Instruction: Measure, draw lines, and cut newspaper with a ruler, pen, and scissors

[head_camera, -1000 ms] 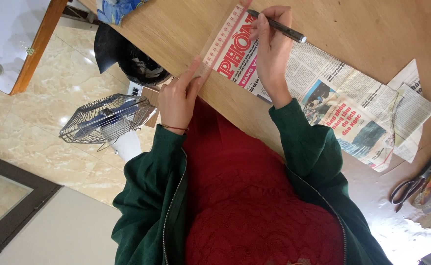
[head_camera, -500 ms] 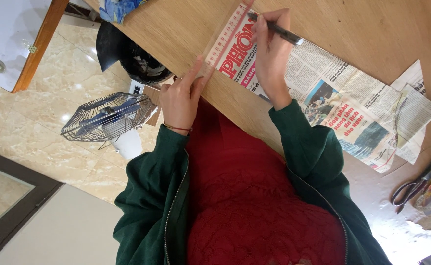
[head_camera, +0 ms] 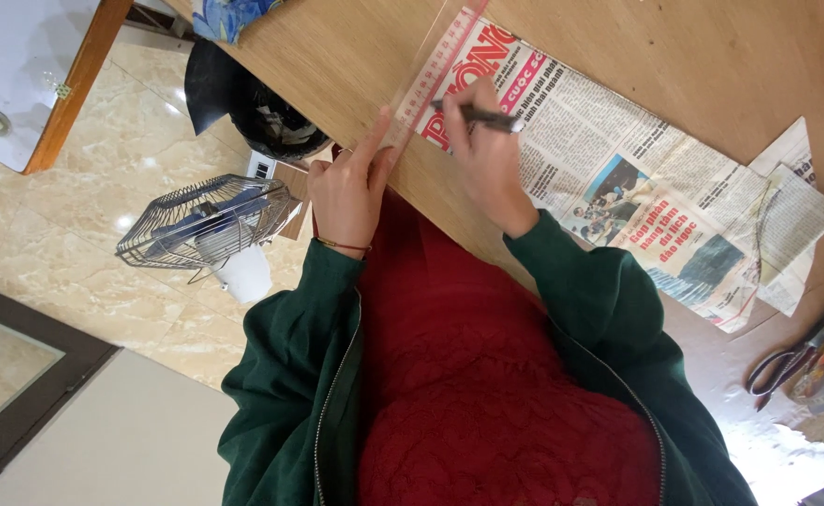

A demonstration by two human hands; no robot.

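Observation:
A sheet of newspaper (head_camera: 618,178) lies flat on the wooden table (head_camera: 712,66). Along its left edge rests a clear ruler (head_camera: 431,75) with red markings. My left hand (head_camera: 346,187) presses its fingers on the near end of the ruler. A dark pen (head_camera: 487,117) is gripped in my right hand (head_camera: 482,155), its tip against the ruler's edge on the paper. I wear a green jacket over a red sweater.
A small wire-caged fan (head_camera: 206,225) stands on the marble floor left of the table, beside a black bin (head_camera: 262,112). Scissors (head_camera: 787,361) lie at the table's right end among paper scraps. Blue cloth (head_camera: 229,14) sits at the table's far corner.
My right hand with the pen has slid along the ruler's edge toward me, from the far end of the newspaper to nearer my left hand. The left hand stays on the ruler.

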